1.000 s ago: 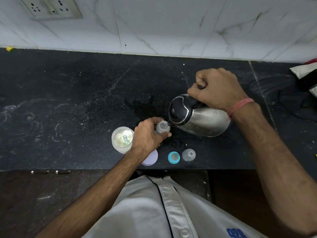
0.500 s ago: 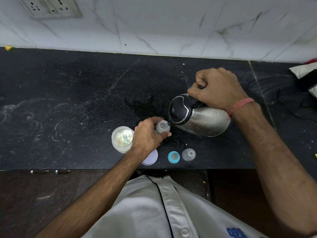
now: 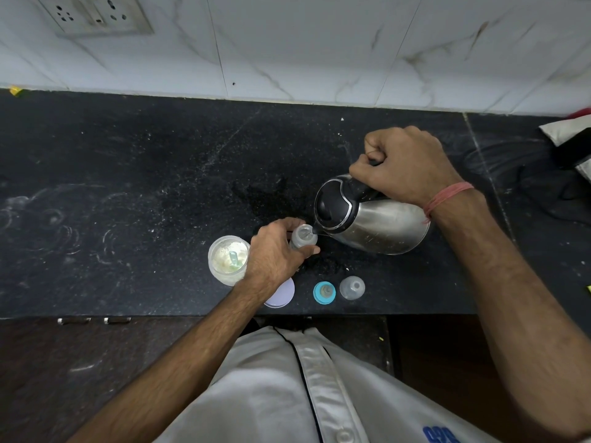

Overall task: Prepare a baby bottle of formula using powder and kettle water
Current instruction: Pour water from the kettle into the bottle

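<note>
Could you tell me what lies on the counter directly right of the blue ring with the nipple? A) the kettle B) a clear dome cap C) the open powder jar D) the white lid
B: the clear dome cap sits just right of the blue ring, near the counter's front edge.

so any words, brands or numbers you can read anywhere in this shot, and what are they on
Blue print on the white shirt, bottom edge of the view: cut off by the frame, looks like digits but cannot be read for sure.
Steel kettle: no brand or label visible.
Baby bottle: any markings too small to read.
Powder jar: no label visible.
Wall socket plate: no text visible.
</note>
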`<state>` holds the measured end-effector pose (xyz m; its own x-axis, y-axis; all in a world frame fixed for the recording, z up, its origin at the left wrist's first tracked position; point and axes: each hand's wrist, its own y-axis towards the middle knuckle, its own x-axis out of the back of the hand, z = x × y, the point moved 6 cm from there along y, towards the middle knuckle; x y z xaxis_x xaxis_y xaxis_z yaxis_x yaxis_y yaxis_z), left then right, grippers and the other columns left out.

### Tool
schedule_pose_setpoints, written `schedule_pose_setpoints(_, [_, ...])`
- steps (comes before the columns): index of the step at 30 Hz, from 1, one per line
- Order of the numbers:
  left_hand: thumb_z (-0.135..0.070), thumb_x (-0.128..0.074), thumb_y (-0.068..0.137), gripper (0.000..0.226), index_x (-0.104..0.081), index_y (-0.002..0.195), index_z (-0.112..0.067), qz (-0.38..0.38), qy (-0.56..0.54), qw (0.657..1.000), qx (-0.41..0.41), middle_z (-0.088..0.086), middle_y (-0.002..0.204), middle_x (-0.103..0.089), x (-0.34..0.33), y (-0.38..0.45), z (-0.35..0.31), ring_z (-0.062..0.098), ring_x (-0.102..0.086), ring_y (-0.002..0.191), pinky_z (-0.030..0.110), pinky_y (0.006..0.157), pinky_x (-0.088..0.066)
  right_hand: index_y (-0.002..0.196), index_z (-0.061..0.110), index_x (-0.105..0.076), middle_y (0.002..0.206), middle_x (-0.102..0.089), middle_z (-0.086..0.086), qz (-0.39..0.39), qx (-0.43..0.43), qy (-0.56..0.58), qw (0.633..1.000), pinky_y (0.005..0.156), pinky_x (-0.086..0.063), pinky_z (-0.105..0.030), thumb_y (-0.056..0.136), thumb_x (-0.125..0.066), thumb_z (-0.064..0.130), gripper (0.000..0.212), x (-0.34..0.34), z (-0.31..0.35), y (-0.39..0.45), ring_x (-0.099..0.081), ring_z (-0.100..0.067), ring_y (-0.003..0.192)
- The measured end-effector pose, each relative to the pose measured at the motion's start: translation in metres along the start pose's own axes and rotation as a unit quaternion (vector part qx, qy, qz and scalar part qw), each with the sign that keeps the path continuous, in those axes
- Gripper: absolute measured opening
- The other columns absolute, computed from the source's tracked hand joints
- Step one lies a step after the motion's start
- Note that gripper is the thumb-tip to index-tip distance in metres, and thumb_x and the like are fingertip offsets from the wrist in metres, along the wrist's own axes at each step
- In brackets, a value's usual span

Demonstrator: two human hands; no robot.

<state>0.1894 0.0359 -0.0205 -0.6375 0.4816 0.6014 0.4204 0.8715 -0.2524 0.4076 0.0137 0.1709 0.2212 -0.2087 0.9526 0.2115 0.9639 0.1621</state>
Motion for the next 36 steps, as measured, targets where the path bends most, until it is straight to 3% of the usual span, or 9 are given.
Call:
schedule_pose_setpoints(4, [-0.047,-0.099,0.078,0.062,-0.074,0.133,-0.034,-0.001,-0.001,1.0,0.001,-0.015,0.115,-0.079,0.0,0.0001,0.0,0.0,-0.07,0.102,0.004,0.074,-0.039,0.063,0.018,-0.037,0.055,-0.043,0.006,0.0,0.0,-0.001,1.0,0.093,-0.048,-0.042,0.089,-0.064,0.031,0.039,0.0009,0.0007,0.0001,-0.039,-0.012,0.054])
schedule_pose_setpoints(19, [-0.046,-0.099,0.079,0.063,-0.074,0.135,-0.032,-0.006,0.0,1.0,0.004,-0.013,0.117,-0.079,-0.0002,-0.0004,-0.0007,0.002,-0.069,0.1,0.005,0.071,-0.038,0.064,0.016,-0.039,0.054,-0.041,0.006,0.01,-0.007,-0.005,1.0,0.096,-0.052,-0.048,0.087,-0.062,0.034,0.037,0.0015,0.0027,0.0005,-0.039,-0.013,0.055])
schedule_pose_setpoints(27, [-0.046,-0.099,0.079,0.063,-0.074,0.135,-0.032,-0.006,0.003,1.0,0.002,-0.013,0.119,-0.079,0.0006,-0.0007,-0.0022,0.002,-0.069,0.102,0.006,0.072,-0.039,0.066,0.018,-0.041,0.056,-0.046,0.006,0.011,-0.004,0.001,1.0,0.096,-0.05,-0.046,0.088,-0.063,0.034,0.035,0.0015,0.0018,0.0016,-0.043,-0.012,0.057])
schedule_pose_setpoints(31, [-0.046,-0.099,0.079,0.065,-0.074,0.137,-0.031,-0.003,0.001,1.0,0.003,-0.012,0.121,-0.079,0.0004,-0.0005,-0.0024,0.004,-0.07,0.104,0.014,0.078,-0.045,0.066,0.02,-0.041,0.058,-0.05,0.006,0.012,-0.005,-0.001,1.0,0.094,-0.05,-0.045,0.087,-0.063,0.035,0.034,-0.0001,0.0018,0.0024,-0.045,-0.011,0.059])
schedule_pose_setpoints(36, [-0.046,-0.099,0.078,0.062,-0.075,0.134,-0.034,-0.003,-0.001,1.0,0.005,-0.014,0.114,-0.079,0.0011,-0.0012,-0.0024,0.001,-0.068,0.098,0.007,0.073,-0.04,0.066,0.019,-0.041,0.057,-0.049,0.006,0.011,0.001,-0.004,1.0,0.09,-0.047,-0.041,0.087,-0.064,0.034,0.034,-0.0011,0.0027,0.0024,-0.044,-0.011,0.058])
